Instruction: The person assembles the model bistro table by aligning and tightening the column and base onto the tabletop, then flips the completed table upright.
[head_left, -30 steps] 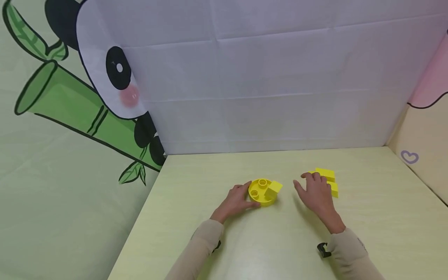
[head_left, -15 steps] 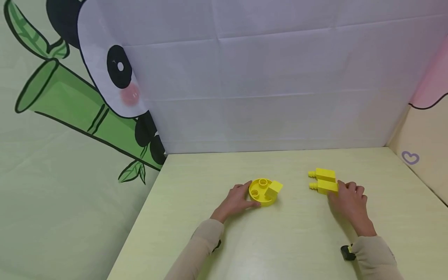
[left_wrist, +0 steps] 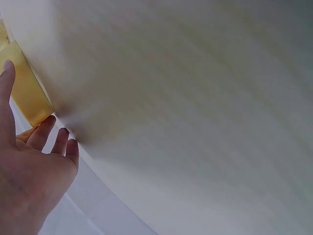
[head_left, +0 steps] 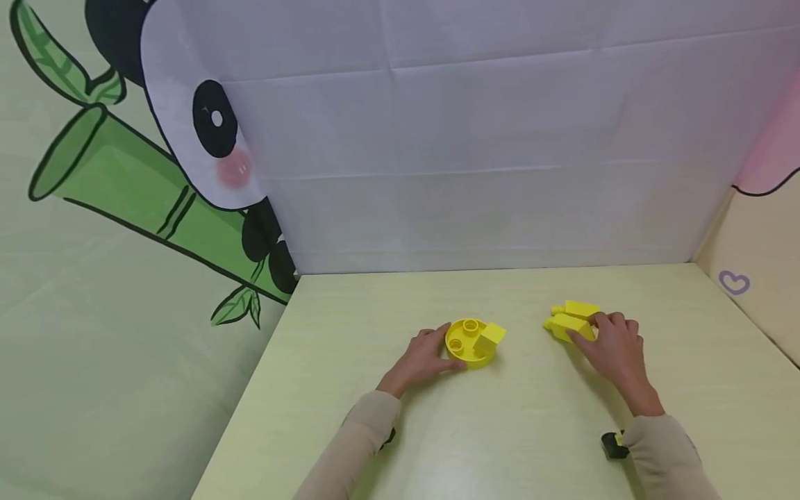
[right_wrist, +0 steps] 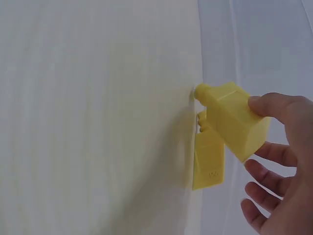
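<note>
A round yellow base (head_left: pixel 480 362) with raised ring sockets sits on the table. My left hand (head_left: pixel 421 357) grips its left side between thumb and fingers. One yellow block (head_left: pixel 490 337) stands tilted in the base, on its right side. Between thumb and fingertips, my right hand (head_left: pixel 619 351) pinches a yellow bottle-shaped block (right_wrist: pixel 234 115) by its wide end. Its narrow neck points left, and the block is tilted with its wide end raised. A second bottle-shaped block (head_left: pixel 581 309) lies just behind it; the right wrist view shows faint raised marks on that one.
The pale wooden table (head_left: pixel 500 423) stretches around both hands. A white cloth wall (head_left: pixel 487 173) rises at its back edge, with a panda and bamboo print on the left. A beige side panel (head_left: pixel 759 271) borders the right.
My right hand goes from above the blocks to the right, takes the nearer block by its wide end, then shifts it slightly left and tilts it. My left hand stays on the base.
</note>
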A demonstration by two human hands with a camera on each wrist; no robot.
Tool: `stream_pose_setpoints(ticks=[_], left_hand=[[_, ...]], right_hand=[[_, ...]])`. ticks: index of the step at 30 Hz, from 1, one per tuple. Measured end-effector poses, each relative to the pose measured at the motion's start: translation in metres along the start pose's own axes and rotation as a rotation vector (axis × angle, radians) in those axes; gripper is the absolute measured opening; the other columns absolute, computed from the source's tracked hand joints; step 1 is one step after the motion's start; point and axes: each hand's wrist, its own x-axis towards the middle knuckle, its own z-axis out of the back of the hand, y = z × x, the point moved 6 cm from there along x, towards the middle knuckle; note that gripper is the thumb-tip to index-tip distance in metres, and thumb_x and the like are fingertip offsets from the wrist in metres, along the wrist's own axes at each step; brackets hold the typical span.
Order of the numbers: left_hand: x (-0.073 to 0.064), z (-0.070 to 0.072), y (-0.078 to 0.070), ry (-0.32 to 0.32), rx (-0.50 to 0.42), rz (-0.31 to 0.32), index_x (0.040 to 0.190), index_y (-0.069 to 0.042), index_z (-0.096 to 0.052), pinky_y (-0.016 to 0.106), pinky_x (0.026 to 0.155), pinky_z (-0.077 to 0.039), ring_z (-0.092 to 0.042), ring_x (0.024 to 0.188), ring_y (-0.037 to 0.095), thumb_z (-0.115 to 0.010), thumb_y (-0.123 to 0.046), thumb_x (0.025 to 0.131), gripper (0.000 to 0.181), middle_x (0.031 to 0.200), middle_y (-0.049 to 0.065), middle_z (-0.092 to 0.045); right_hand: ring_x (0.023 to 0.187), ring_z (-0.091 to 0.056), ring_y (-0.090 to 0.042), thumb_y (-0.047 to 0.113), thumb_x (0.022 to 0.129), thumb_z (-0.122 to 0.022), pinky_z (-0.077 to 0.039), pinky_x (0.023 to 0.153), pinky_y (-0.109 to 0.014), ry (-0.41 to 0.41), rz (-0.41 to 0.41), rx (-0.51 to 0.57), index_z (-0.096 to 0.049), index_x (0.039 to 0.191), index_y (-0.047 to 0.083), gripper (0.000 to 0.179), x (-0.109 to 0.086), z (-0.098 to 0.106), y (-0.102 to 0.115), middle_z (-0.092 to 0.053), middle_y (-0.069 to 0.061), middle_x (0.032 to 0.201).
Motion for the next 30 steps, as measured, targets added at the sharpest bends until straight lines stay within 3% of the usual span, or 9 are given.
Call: stream_pose_setpoints(ticks=[9,21,30], left_hand=[[0.0,0.001,-0.001,-0.002,0.007,0.006,0.162,-0.012,-0.036,0.052,0.115,-0.037,-0.039,0.143,0.031,-0.08,-0.053,0.088,0.095,0.156,0.007,-0.049],[0.002,0.001,0.005,-0.002,0.012,-0.009,0.162,-0.012,-0.036,0.052,0.115,-0.036,-0.039,0.144,0.03,-0.079,-0.055,0.088,0.096,0.156,0.005,-0.049],[0.001,0.002,0.005,-0.001,0.004,-0.024,0.162,-0.012,-0.036,0.052,0.115,-0.036,-0.04,0.143,0.03,-0.078,-0.056,0.089,0.095,0.156,0.006,-0.049]], right_hand=[[0.106,-0.041,-0.05,0.034,0.095,-0.072,-0.037,0.08,-0.06,-0.058,0.087,0.122,-0.063,0.115,-0.011,0.051,0.018,0.006,0.048,-0.055,-0.03,0.116],[0.11,-0.046,-0.049,0.03,0.095,-0.075,-0.042,0.091,-0.061,0.077,0.196,0.183,-0.065,0.117,-0.01,0.047,0.041,-0.018,0.123,-0.059,-0.027,0.116],[0.108,-0.048,-0.047,0.026,0.096,-0.075,-0.043,0.09,-0.061,0.178,0.301,0.117,-0.065,0.122,-0.008,0.045,0.047,-0.041,0.151,-0.058,-0.025,0.115]])
